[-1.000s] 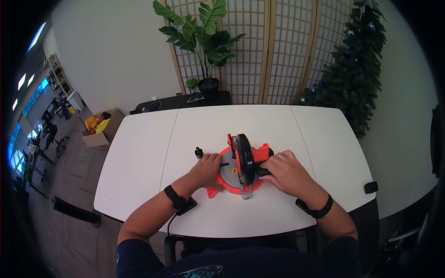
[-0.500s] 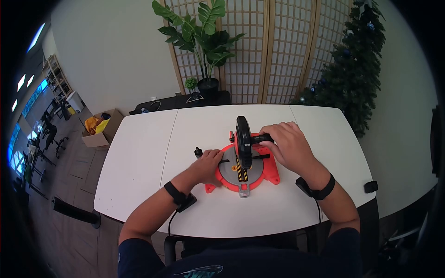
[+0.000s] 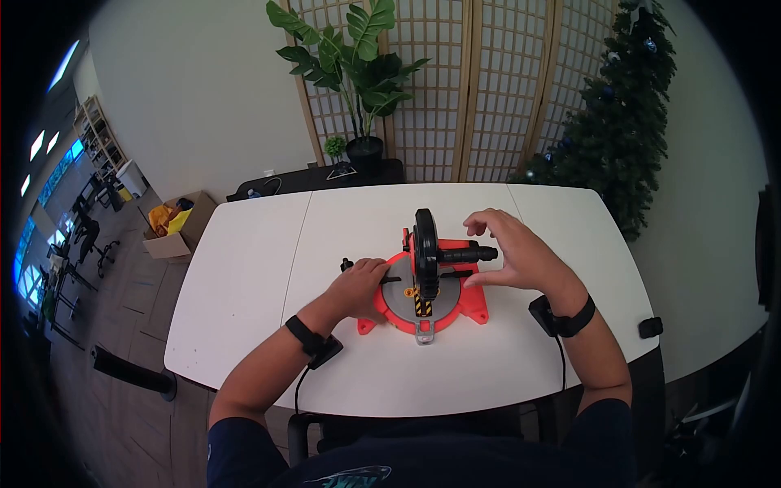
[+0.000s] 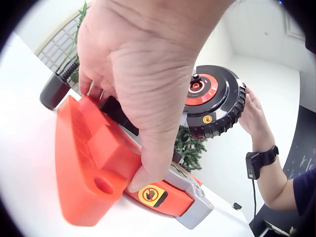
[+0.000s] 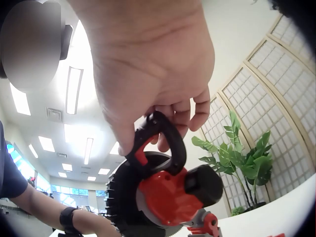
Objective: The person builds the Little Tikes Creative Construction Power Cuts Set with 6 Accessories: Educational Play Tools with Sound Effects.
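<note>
A toy miter saw with an orange-red base, a grey round table and a black blade guard stands on the white table. Its saw head is raised. My left hand grips the left side of the base, with the thumb on the front side and the fingers over the far side. Beside the saw's black handle, my right hand has thumb and fingers spread apart around the handle's end. A black knob-like piece with a ribbed neck is just beyond my left hand.
The white table extends around the saw. A small black object lies at its right edge. Behind are a potted plant, a folding screen and a decorated tree. A cardboard box sits at left.
The saw head came up from its lowered position with my right hand on the handle. Since then the right hand has loosened and drawn slightly right. My left hand has stayed at the base.
</note>
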### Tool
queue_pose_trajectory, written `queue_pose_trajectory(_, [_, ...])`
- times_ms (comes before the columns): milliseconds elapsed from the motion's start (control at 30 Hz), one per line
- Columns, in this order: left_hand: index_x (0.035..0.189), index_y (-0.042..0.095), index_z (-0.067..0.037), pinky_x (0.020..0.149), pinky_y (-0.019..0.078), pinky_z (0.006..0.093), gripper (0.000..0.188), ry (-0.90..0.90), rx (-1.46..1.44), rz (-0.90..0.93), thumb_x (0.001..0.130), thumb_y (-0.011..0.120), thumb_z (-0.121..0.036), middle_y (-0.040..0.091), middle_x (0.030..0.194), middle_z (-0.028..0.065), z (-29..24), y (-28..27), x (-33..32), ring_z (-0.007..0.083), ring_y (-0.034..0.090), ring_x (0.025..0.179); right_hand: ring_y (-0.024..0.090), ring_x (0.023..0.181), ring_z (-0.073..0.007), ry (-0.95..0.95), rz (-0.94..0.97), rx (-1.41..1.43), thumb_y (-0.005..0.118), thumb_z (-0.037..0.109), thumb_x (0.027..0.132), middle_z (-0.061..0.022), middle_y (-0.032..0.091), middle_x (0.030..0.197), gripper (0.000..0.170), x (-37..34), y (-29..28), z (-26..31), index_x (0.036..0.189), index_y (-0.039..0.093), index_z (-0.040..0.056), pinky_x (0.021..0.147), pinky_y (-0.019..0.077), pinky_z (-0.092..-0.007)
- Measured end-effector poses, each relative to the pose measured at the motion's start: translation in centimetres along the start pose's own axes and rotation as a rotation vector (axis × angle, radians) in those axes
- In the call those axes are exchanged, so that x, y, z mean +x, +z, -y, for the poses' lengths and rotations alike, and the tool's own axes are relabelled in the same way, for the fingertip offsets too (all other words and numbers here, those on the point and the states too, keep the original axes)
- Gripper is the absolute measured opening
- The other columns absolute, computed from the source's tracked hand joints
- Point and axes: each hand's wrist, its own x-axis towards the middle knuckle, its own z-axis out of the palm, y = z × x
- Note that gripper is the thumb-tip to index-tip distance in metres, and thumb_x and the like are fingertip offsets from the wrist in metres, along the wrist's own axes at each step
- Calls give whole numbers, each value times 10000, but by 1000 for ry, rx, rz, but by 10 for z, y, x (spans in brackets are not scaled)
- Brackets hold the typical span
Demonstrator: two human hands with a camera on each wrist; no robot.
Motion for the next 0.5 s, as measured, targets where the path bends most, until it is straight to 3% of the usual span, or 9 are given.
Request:
queue_pose_trajectory(133, [1381, 498, -51, 1137, 411, 396, 1035, 7, -12, -37, 495, 951, -337, 510, 1419, 122, 0, -1, -1, 319, 468, 1342, 561, 1179, -278, 140, 4, 138, 955, 456, 591, -125, 566, 1231, 972, -10, 19, -38, 1345, 487, 59, 979, 480, -399])
queue_pose_trajectory(200, [1376, 504, -50, 1135, 413, 394, 1031, 9, -12, -49, 494, 951, -340, 513, 1417, 121, 1, 0, -2, 315, 472, 1338, 535, 1256, -315, 295, 145, 198, 960, 461, 578, -160, 537, 1319, 1021, -16, 32, -57, 1373, 477, 39, 1017, 472, -398])
queue_pose_trajectory(233, [1370, 510, -48, 1133, 415, 392, 1026, 10, -13, -61, 492, 952, -343, 517, 1414, 121, 2, 0, -2, 311, 477, 1335, 535, 1256, -315, 294, 145, 198, 960, 461, 578, -160, 537, 1319, 1021, -17, 37, -59, 1373, 477, 39, 1017, 472, -398])
queue_pose_trajectory(300, [1366, 513, -47, 1131, 417, 390, 1025, 10, -23, -63, 489, 952, -346, 519, 1414, 121, 2, 0, -1, 309, 478, 1333, 516, 1294, -354, 275, 389, 34, 964, 439, 560, -200, 525, 1353, 1048, -19, 47, -62, 1383, 470, 19, 1030, 468, -404])
queue_pose_trajectory(400, [1358, 518, -45, 1129, 420, 388, 1021, 11, -35, -63, 485, 953, -349, 521, 1413, 122, 3, -1, -1, 308, 480, 1331, 507, 1301, -383, 282, 541, 50, 964, 433, 537, -241, 497, 1388, 1067, -21, 65, -72, 1360, 468, -29, 1023, 475, -408])
queue_pose_trajectory(500, [1352, 522, -44, 1128, 422, 387, 1014, 22, -46, -67, 486, 953, -345, 520, 1416, 122, 4, -2, 0, 308, 479, 1330, 544, 1249, -385, 230, 506, -168, 959, 418, 528, -257, 532, 1346, 1040, -28, 82, -79, 1318, 477, -59, 1001, 491, -418])
